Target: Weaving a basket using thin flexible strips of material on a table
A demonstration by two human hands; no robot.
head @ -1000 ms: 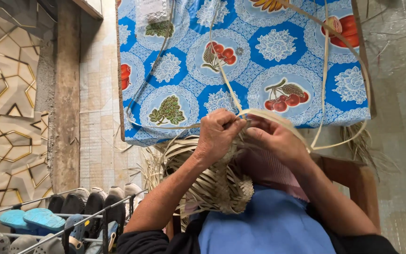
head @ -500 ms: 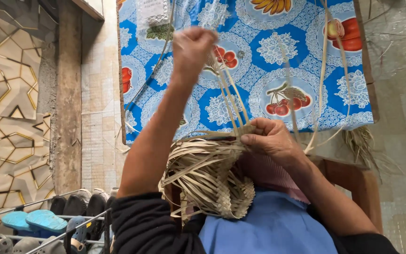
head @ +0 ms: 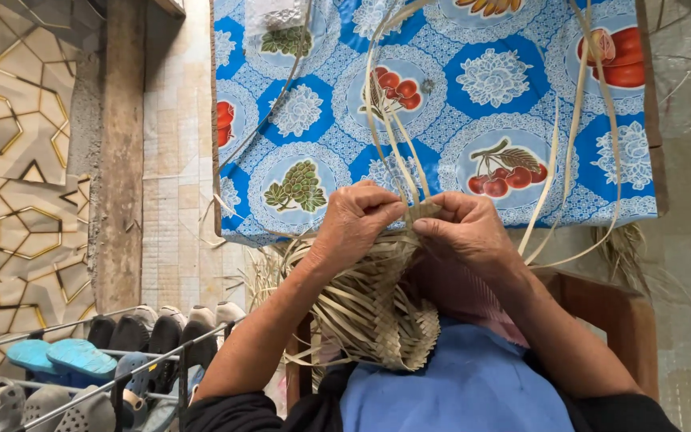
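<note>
Left hand: your left hand (head: 355, 224) is curled over the top rim of the woven piece, fingers pinched shut on the pale strips right where they come out of the weave.

Right hand: your right hand (head: 461, 230) sits just beside it, thumb and fingers pressed onto the same bunch of strips, so both hands meet at one spot, knuckles nearly touching.

Woven piece: the half-made palm-leaf basket (head: 377, 312) hangs in your lap, below the hands and against the blue apron (head: 457, 388). The weave looks tight lower down and looser near the rim, with stray ends poking out on the left side.

Loose strips: the long strips (head: 385, 120) run up from your fingers and arc over the tabletop, a couple looping wide to the right and coming back down past the cloth edge.

Tabletop: it's covered by a blue oilcloth (head: 441, 96) with fruit and flower medallions, right in front of you, its near edge just above your hands.

Chair: a bit of brown wooden seat (head: 601, 308) shows by your right forearm.

Off to the left: a wire shoe rack (head: 97, 360) with sandals and clogs, low in the corner, well apart from the weaving. Behind it, a wooden post (head: 121, 152) and patterned wall.

Floor on the right: a tuft of dry leaf scraps (head: 629, 248) lies below the table edge.
</note>
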